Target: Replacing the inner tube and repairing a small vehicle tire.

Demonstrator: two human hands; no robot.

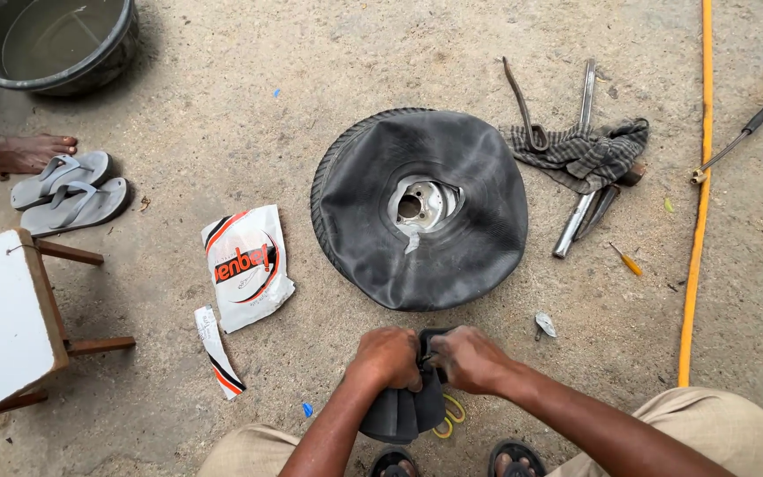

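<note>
I see both hands low in the frame, clamped on a folded black rubber inner tube (404,402). Left hand (388,357) grips its top left edge, fingers (399,382) curled tight over the fold. Right hand (467,357) pinches the top right edge, fingers shut on the rubber, just beside the left. Tube bulk hangs below both hands, between my knees, above the concrete floor (222,115). Yellow-handled scissors (449,417) lie partly under it.

Packages: a white plastic bag with red and black print (245,265) lies flat left of the black tyre with metal rim (419,208). A narrow torn white strip with red-black stripe (218,351) lies just below the bag, tilted.
</note>
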